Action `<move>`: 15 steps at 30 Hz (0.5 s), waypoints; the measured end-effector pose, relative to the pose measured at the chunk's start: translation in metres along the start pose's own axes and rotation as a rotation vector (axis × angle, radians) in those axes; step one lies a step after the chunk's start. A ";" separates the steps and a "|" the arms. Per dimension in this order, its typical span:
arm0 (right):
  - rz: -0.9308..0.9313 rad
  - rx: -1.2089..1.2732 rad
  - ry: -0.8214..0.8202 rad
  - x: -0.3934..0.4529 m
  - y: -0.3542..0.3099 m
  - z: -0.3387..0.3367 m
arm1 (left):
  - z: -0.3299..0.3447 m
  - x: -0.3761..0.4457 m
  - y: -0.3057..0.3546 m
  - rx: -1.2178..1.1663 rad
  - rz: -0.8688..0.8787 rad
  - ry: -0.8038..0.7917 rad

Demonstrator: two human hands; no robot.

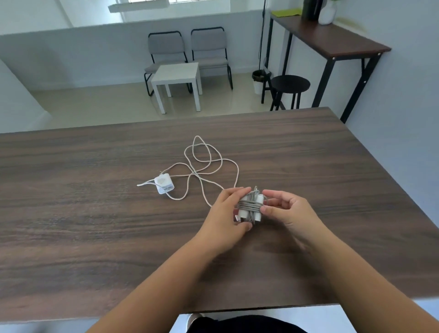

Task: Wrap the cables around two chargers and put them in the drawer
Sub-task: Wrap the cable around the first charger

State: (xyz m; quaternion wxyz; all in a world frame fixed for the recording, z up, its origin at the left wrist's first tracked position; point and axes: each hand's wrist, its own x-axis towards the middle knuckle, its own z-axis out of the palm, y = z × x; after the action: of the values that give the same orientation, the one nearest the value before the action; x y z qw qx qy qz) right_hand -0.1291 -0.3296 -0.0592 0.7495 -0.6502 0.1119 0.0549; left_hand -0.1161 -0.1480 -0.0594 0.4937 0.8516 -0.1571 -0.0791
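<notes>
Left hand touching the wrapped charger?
Touching. Head view shows the left hand with fingertips pressed against the wrapped charger, no gap.

Dark wood-grain table (95,190) in foreground. Beyond it, pale floor (95,104). Two grey chairs (187,52) side by side against a low white partition (83,47); small white side table (177,80) in front of them. Black stool (289,85) beside a tall brown desk (332,38) at right wall. White vase (327,13) on desk. Window (147,1) above, daylight.
</notes>
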 end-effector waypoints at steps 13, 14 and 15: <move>-0.113 -0.100 0.134 -0.005 0.015 -0.030 | 0.032 0.019 0.003 0.047 0.022 -0.079; -0.115 -0.101 0.132 -0.005 0.015 -0.030 | 0.031 0.019 0.004 0.083 0.023 -0.082; -0.117 -0.106 0.129 -0.005 0.015 -0.030 | 0.031 0.019 0.005 0.120 0.026 -0.083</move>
State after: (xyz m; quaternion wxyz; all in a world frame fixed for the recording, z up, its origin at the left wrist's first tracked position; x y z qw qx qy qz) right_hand -0.1405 -0.3570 -0.0764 0.7073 -0.6964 0.1186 -0.0254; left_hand -0.1079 -0.1821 -0.0698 0.4359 0.8735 -0.1929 -0.0984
